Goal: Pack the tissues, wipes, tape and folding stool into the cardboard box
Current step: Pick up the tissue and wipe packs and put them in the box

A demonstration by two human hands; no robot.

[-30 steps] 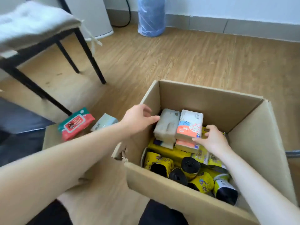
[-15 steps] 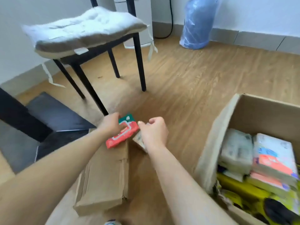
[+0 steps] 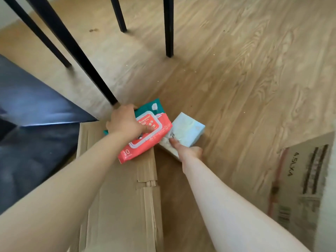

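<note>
A red and teal pack of wipes (image 3: 145, 131) lies on the far end of a flattened cardboard piece (image 3: 123, 193). My left hand (image 3: 125, 121) grips its left edge, thumb on the white lid. Beside it on the wooden floor lies a pale blue tissue pack (image 3: 187, 131). My right hand (image 3: 187, 150) holds its near end, fingers curled under it. The cardboard box (image 3: 305, 180) shows only its outer wall at the right edge; its inside is out of view.
Black chair legs (image 3: 168, 28) stand on the floor just beyond the packs, one leg (image 3: 76, 55) ending right by my left hand. A dark mat (image 3: 32, 113) covers the floor at the left.
The view has swung down and left, away from the box interior. Both hands left the box, reached the two packs, and now close on them.
</note>
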